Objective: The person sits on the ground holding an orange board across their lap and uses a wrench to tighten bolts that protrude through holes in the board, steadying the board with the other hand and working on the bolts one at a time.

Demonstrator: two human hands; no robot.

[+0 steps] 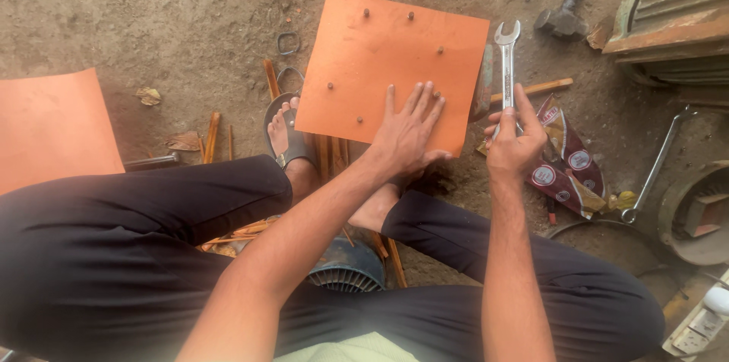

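- The left hand lies flat on the orange sheet, fingers spread.
- The right hand holds the spanner upright, fingers pinching its shaft.

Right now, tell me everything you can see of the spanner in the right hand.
The spanner is a slim, silvery metal open-ended wrench, dull and a little worn. Its forked head points up, away from the person, and is open and empty. The shaft runs nearly straight down into the right hand, whose fingers and thumb wrap its lower part and hide the other end. It is held above the dirt ground, just beside the right edge of the orange sheet; whether it touches the sheet is unclear.
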